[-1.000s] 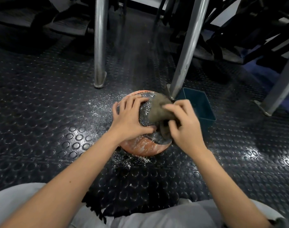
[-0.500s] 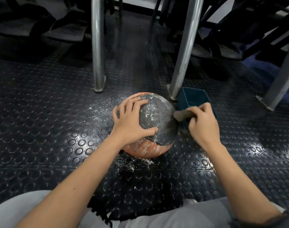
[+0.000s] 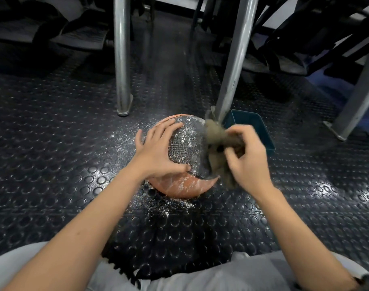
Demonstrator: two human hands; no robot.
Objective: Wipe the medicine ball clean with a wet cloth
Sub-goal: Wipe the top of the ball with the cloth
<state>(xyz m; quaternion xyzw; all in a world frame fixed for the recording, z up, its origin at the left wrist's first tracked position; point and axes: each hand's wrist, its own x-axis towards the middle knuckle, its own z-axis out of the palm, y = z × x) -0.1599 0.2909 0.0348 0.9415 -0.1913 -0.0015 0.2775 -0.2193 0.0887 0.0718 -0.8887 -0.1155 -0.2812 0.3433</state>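
While the medicine ball sits on the studded rubber floor amid scattered white powder, the left hand lies spread flat over its left side. The right hand pinches a crumpled brownish cloth against the ball's right edge. Just behind stand a teal tub and a metal frame leg.

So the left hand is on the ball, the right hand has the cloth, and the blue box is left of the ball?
No: the head view shows the blue box right of the ball. The left hand is on the ball, and the right hand grips the cloth.
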